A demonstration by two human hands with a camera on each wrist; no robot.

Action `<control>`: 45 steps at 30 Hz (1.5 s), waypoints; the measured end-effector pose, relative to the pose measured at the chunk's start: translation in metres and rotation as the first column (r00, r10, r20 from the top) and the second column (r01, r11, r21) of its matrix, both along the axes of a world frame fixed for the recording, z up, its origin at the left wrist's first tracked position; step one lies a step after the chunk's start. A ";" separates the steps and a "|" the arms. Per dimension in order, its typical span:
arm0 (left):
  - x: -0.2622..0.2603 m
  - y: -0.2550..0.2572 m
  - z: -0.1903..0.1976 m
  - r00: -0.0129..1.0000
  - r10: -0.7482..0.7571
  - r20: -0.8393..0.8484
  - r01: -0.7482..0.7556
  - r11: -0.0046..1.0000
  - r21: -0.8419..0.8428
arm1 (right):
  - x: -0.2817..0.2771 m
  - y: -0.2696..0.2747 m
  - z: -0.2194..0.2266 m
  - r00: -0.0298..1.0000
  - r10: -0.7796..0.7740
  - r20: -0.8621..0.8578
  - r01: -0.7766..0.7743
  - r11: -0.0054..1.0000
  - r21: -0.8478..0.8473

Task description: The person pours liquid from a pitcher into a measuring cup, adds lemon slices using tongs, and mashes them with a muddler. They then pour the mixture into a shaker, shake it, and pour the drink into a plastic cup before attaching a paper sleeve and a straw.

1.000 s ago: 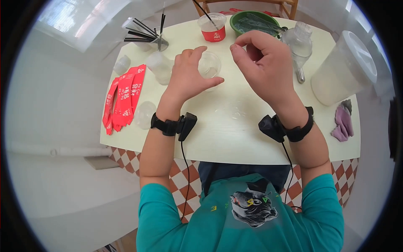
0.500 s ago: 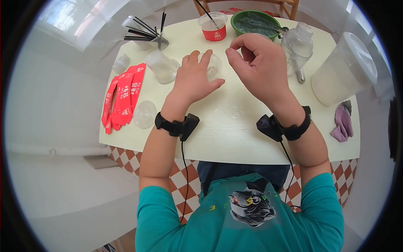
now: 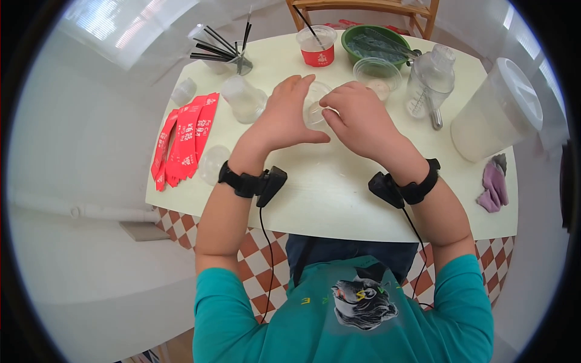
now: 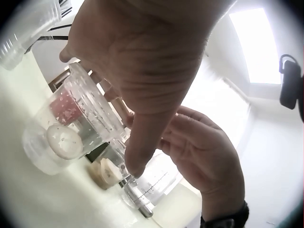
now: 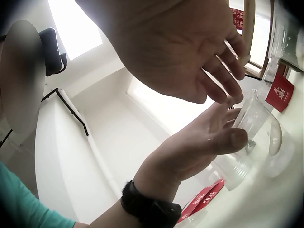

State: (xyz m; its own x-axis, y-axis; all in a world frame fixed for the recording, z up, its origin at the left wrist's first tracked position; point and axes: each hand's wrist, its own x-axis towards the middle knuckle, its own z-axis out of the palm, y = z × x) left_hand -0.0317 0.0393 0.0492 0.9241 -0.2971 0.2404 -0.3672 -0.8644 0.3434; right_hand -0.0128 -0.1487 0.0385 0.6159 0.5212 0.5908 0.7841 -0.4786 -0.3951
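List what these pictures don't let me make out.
Head view: whether the right hand holds anything; its own fingers hide it.
Left wrist view: its fingertips, behind the thumb of the left hand.
Head view: part of the clear cup, behind both hands.
Head view: the chair, cut off by the top edge.

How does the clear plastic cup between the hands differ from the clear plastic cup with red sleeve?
The sleeved cup wears a red sleeve; the bare cup shows none. A black straw leans in the sleeved cup, none in the bare cup. The sleeved cup stands farther back than the bare cup. Both are transparent.
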 end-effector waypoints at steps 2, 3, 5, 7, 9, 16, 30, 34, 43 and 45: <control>-0.001 0.014 0.022 0.997 -0.067 -0.040 0.065 0.997 -0.052 | 0.001 -0.001 -0.002 1.000 0.000 -0.023 -0.002 0.998 -0.066; 0.002 0.023 0.036 0.996 -0.042 -0.073 0.035 0.995 -0.088 | 0.001 -0.001 -0.003 1.000 0.003 -0.016 -0.004 0.998 -0.068; 0.022 0.046 0.049 0.996 0.084 -0.028 -0.086 0.989 -0.121 | 0.000 -0.001 -0.003 1.000 0.005 -0.007 -0.005 0.998 -0.068; 0.063 0.080 0.054 0.956 0.273 0.108 -0.263 0.960 -0.098 | -0.002 -0.002 -0.001 0.996 0.033 -0.078 -0.038 0.997 -0.068; 0.099 0.110 0.054 0.919 0.357 0.169 -0.348 0.934 -0.077 | -0.007 -0.004 0.007 0.992 0.023 -0.126 -0.035 0.995 -0.093; 0.148 0.137 0.036 0.873 0.448 0.194 -0.474 0.872 0.121 | -0.009 -0.014 0.019 0.997 -0.005 -0.080 -0.001 0.996 -0.087; 0.085 0.108 0.139 0.783 0.341 0.520 -0.299 0.940 -0.166 | 0.001 -0.018 0.025 0.993 -0.101 0.054 0.090 0.980 0.175; 0.031 0.064 0.157 0.860 0.261 0.438 -0.111 0.934 -0.339 | 0.001 -0.015 0.024 0.984 -0.156 0.089 0.130 0.960 0.249; 0.016 0.031 0.121 0.990 0.064 0.127 -0.003 0.903 -0.429 | -0.002 -0.014 0.023 0.989 -0.138 0.043 0.127 0.972 0.199; 0.018 0.032 0.120 0.990 0.067 0.125 -0.007 0.902 -0.432 | -0.002 -0.013 0.023 0.989 -0.137 0.048 0.125 0.972 0.201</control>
State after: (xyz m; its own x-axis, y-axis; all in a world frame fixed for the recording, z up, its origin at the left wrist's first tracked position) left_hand -0.0132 0.0711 0.1693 0.8827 -0.1032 0.4584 -0.4062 -0.6580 0.6340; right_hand -0.0148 -0.1614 0.0611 0.6309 0.3081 0.7121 0.7452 -0.4961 -0.4456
